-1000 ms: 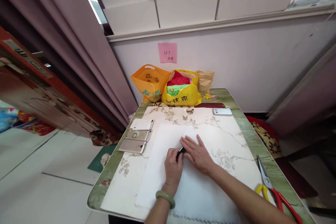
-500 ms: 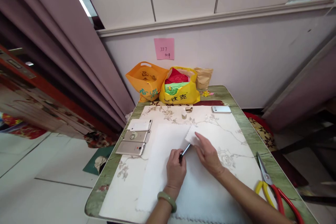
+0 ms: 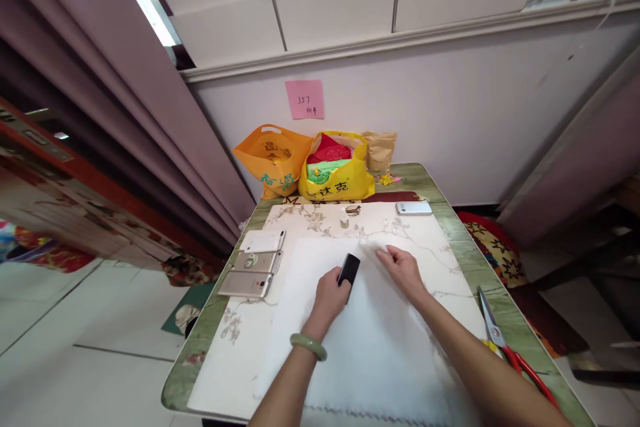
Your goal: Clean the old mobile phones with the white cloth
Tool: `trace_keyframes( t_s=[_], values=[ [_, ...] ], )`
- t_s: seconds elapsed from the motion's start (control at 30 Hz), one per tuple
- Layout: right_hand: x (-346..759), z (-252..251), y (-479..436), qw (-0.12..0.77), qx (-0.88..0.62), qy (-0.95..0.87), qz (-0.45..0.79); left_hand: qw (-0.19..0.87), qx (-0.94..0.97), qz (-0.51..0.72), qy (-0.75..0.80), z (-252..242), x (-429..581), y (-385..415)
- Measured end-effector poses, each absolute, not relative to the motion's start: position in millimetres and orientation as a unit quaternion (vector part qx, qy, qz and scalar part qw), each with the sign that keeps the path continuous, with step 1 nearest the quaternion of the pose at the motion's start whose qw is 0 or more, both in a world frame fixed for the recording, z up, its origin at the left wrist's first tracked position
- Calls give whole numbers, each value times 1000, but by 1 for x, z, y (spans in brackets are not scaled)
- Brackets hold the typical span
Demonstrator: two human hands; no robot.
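Observation:
My left hand (image 3: 331, 297), with a green bangle (image 3: 309, 347) on its wrist, is closed around a black phone (image 3: 351, 267). The phone's dark flat face is turned toward me, above the white cloth sheet (image 3: 320, 363). To the right, my right hand (image 3: 404, 272) pinches a small white cloth (image 3: 371, 249), blurred by motion. This cloth is apart from the phone. Three phones lie in a row at the left: a white phone (image 3: 263, 241), a gold phone (image 3: 254, 261) with a ring on its back, and another gold phone (image 3: 243, 284) nearest me.
A small bottle (image 3: 344, 217) and a silver phone (image 3: 413, 209) are toward the back. Scissors (image 3: 496, 335) lie along the right edge. An orange bag (image 3: 277, 160), a yellow bag (image 3: 340, 180) and a brown pouch (image 3: 380, 150) stand against the wall.
The phone in my left hand has turned from edge-on to show its dark face. My right hand has drawn the white cloth away from the phone. The whole view has shifted slightly.

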State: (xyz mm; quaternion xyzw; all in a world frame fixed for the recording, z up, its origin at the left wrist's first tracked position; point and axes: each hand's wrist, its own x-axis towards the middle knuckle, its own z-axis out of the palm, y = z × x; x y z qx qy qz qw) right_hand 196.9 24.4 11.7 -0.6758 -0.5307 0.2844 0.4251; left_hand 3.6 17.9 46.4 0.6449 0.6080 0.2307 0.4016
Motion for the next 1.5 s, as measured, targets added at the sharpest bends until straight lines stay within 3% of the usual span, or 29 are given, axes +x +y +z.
trace_keyframes(
  t_s=[0.2,0.4,0.73,1.1,1.27,1.5],
  values=[
    [186,35,5,559,-583,-464,365,669,359,405,509,46,11,5],
    [164,40,-4,542,-445,-376,605,705,354,346,507,44,21,-4],
    [173,41,1,453,-322,-248,794,745,375,292,468,57,9,2],
    [168,48,15,427,-392,-269,769,735,354,308,490,55,16,-1],
    [173,38,44,485,-436,-225,724,694,313,378,526,47,12,13],
    [198,11,59,580,-556,-175,569,542,208,533,616,45,-21,39]
  ],
)
